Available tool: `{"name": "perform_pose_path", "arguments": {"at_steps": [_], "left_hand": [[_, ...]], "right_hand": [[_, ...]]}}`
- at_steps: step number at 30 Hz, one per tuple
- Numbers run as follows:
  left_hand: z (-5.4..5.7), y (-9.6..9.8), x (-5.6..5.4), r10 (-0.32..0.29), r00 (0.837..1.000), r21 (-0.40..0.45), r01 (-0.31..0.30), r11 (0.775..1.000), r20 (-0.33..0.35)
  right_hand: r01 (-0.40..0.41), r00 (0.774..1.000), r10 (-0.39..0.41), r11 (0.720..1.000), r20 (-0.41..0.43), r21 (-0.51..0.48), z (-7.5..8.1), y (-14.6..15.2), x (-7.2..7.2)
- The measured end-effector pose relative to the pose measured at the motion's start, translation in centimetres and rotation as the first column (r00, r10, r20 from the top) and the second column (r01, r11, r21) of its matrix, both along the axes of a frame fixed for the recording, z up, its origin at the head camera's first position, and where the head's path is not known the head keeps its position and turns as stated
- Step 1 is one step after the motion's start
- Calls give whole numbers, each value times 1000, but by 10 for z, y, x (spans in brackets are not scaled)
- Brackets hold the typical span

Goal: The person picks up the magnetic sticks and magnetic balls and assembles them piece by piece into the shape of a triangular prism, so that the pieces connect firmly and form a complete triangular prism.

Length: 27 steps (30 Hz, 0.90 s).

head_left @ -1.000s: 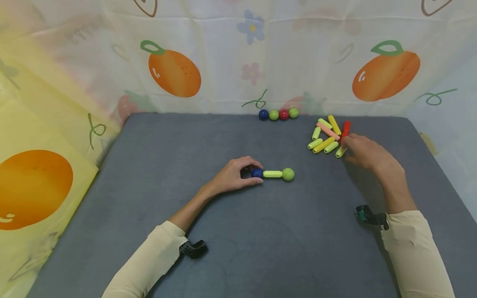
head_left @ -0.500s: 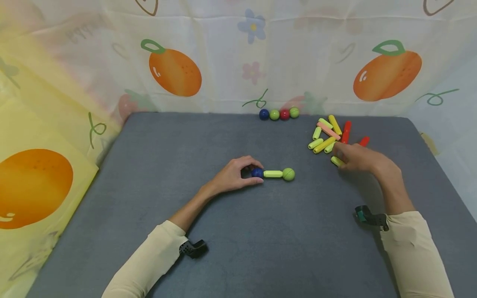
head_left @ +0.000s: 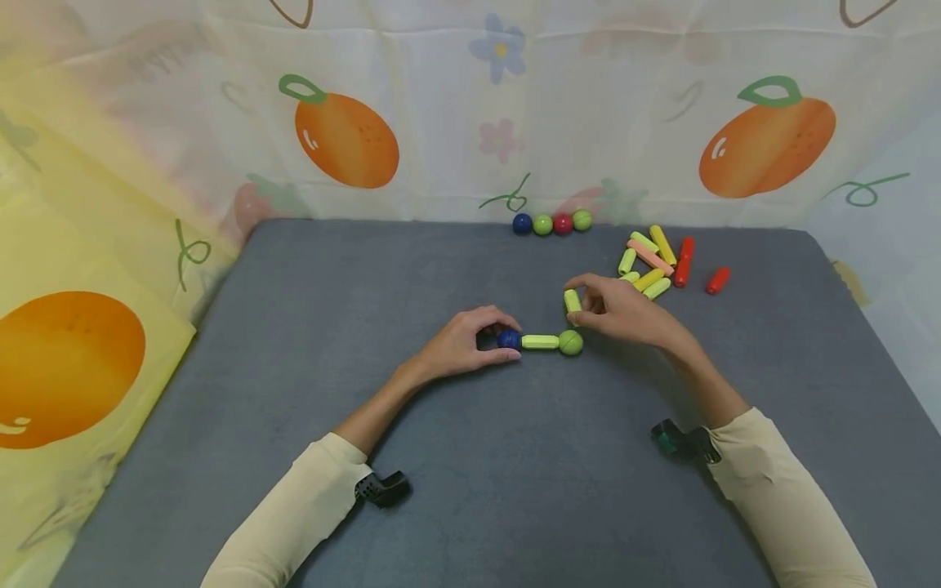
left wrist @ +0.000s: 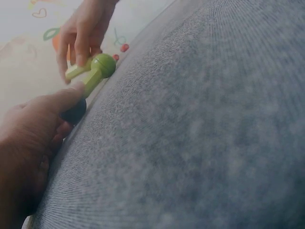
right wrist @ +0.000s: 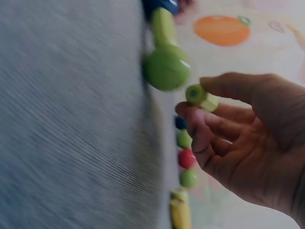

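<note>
1. Behind the dark grey table [head_left: 456,506] hangs a pale cloth backdrop [head_left: 441,114], printed with orange fruits and small flowers.
2. With my left hand [head_left: 470,347] I hold a dark blue round ball [head_left: 509,340]; thumb and fingers are clamped around it, as they were one second ago.
3. This ball is at one end of a short yellow-green ribbed stick [head_left: 540,342], and a green ball [head_left: 570,342] is at its other end. The joined piece lies near the middle of the table.
4. What has just changed is my right hand [head_left: 621,309]: it was beside the pile of coloured sticks [head_left: 664,245], and now it is near the green ball.
5. Between thumb and fingertips I pinch a second yellow-green stick [head_left: 573,301]. The right wrist view shows its end just beside the green ball, apart from it.
6. For the work, I judge this means that the picking is done, and that both parts are close enough for joining.
7. Near the far edge stand four balls in a row [head_left: 542,224]; one short red stick [head_left: 718,280] lies apart from the pile.
</note>
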<state>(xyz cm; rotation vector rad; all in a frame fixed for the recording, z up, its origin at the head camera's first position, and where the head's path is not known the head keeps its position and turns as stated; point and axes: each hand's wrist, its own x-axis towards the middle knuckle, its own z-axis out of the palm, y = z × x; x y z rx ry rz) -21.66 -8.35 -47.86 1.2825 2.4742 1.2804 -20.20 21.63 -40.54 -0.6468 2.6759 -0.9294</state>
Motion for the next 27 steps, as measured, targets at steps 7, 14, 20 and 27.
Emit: {"name": "perform_pose_path", "arguments": {"at_steps": [7,14,20,27], "left_hand": [[-1,0,0,-4,1000,-4,4,1000,-9],[-1,-1,0,-9,1000,-5,9,1000,-3],[0,-1,0,-4,1000,-7,4,1000,2],[0,-1,1,-6,1000,-16,6,1000,0]], "right_hand": [[54,997,-52,998,65,-17,-12,-13,0],[48,995,-47,999,93,-10,-13,-11,1],[29,997,-29,999,72,-12,-14,-10,-2],[13,997,-13,1000,82,7,-17,-11,-1]]}}
